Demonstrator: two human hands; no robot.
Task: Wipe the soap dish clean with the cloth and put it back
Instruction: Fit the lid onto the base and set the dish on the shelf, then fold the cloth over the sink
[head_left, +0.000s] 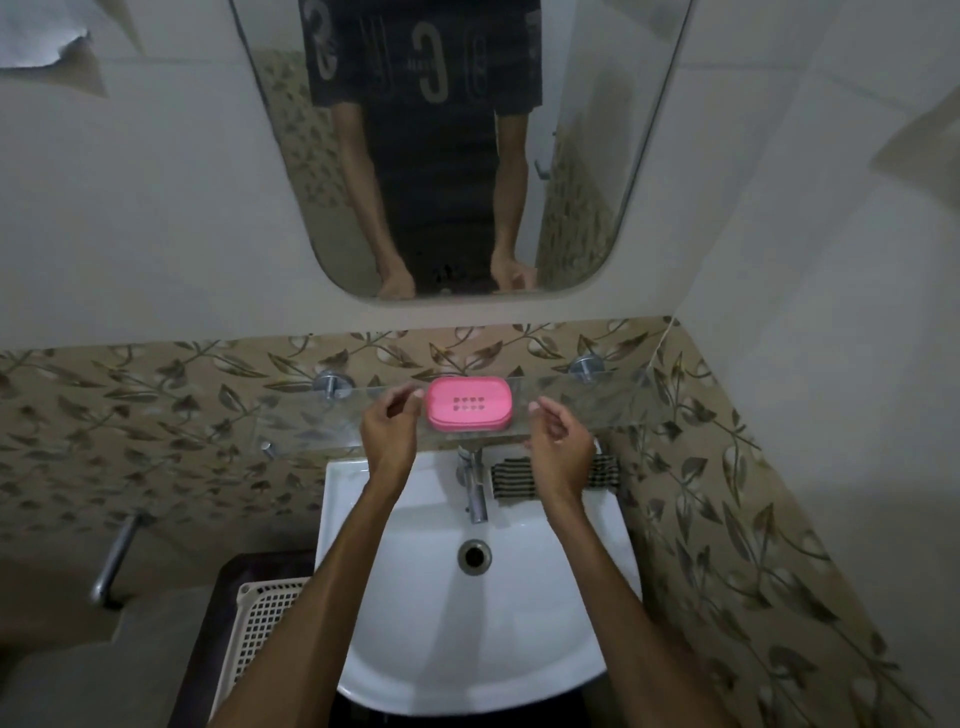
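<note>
A pink oval soap dish (468, 404) with small drain holes lies on the glass shelf (582, 410) above the sink. My left hand (389, 431) hovers just left of the dish, fingers curled and apart, empty. Just right of the dish is my right hand (558, 441), also with loose, parted fingers holding nothing. Neither hand touches the dish. A dark striped cloth (511, 480) lies on the sink's back ledge, to the right of the tap, partly hidden by my right hand.
A white basin (415, 597) with a chrome tap (474, 486) and drain (474, 556) sits below the shelf. A mirror (457, 145) hangs above. A cream lattice basket (260, 618) stands at lower left, and a metal pipe (117, 561) juts from the left wall.
</note>
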